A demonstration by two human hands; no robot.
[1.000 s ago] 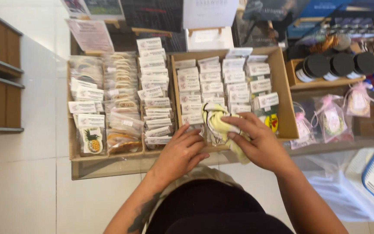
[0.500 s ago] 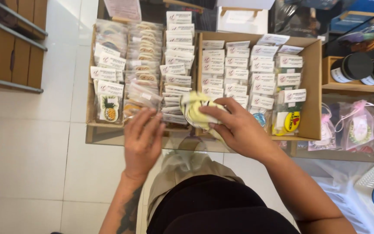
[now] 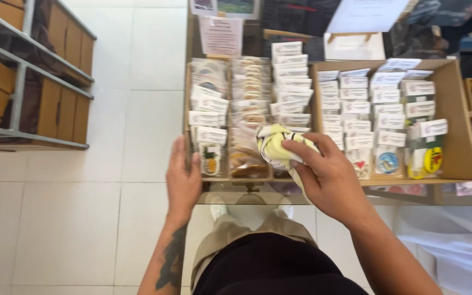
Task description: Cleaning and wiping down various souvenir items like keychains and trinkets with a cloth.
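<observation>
Since half a second ago, the left hand (image 3: 184, 180) has slid outward to the left front corner of the display, and the right hand (image 3: 326, 177) has carried its bundle a little further left along the front row.

From where I stand, a person leans over a glass-topped surface (image 3: 411, 192) that carries shallow cardboard trays of packaged goods. The right hand holds a crumpled pale yellow and white cloth (image 3: 273, 143), bunched into a loose ball. Its fingers (image 3: 301, 148) are curled closed over the top and right side of the cloth, thumb tucked beneath, so the cloth sticks out to the left and slightly away from the knuckles. The bundle has no clear long axis; a tail of it hangs down under the palm.

The cloth sits over the front edge of the left-hand brown cardboard tray of small clear-wrapped packets with white header cards (image 3: 247, 109), roughly at its middle columns, touching or just above the packets; which of the two cannot be told.

The left hand lies flat, fingers straight and together, empty, pressed against the tray's front left corner beside a small packet bearing a pineapple picture (image 3: 210, 162). It is apart from the cloth, with two columns of packets between them. The right hand is the nearer one by far.

A second, larger brown cardboard tray of carded round stickers (image 3: 454, 125) lies just to the right.
</observation>
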